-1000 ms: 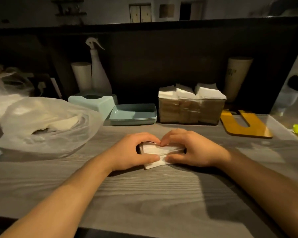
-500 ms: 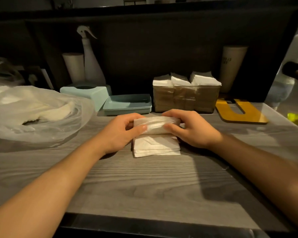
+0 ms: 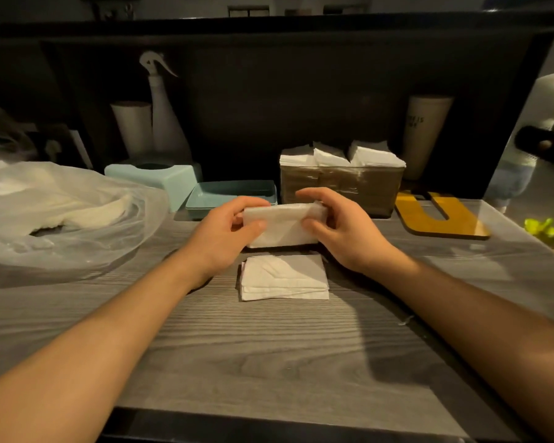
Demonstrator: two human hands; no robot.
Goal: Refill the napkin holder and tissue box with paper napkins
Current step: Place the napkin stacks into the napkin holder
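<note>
A folded bundle of white paper napkins (image 3: 283, 227) is held just above the grey wood-grain desk (image 3: 269, 353), toward the middle of its far edge. The grip of the left hand (image 3: 227, 235) is clamped on the bundle's left end, thumb in front and fingers behind; the grip of the right hand (image 3: 343, 228) is clamped on the right end in the same way. Directly below and nearer the front edge, a second small stack of white folded napkins (image 3: 283, 278) lies flat on the desk, apart from the held bundle.

Behind the hands, against the far edge, stands the clear rectangular napkin holder (image 3: 341, 187), already packed with white napkins that rise above its rim. To its left lies a shallow teal plastic tray (image 3: 227, 195), and beyond that the pale teal tissue box with a dark round opening (image 3: 154, 175). A crumpled clear plastic bag (image 3: 61, 212) occupies the far left corner; a yellow wooden cut-out board (image 3: 442, 219) lies toward the far right. A white spray bottle (image 3: 165, 123) stands behind the tissue box.

The bundle is soft and loosely layered, so it could probably fan open or shed sheets if either pinch slackens. Since the holder looks full, pushing more in could crumple the napkins or tip those on top over the rim. The tissue box opening appears narrow, and a thick bundle might jam there.
</note>
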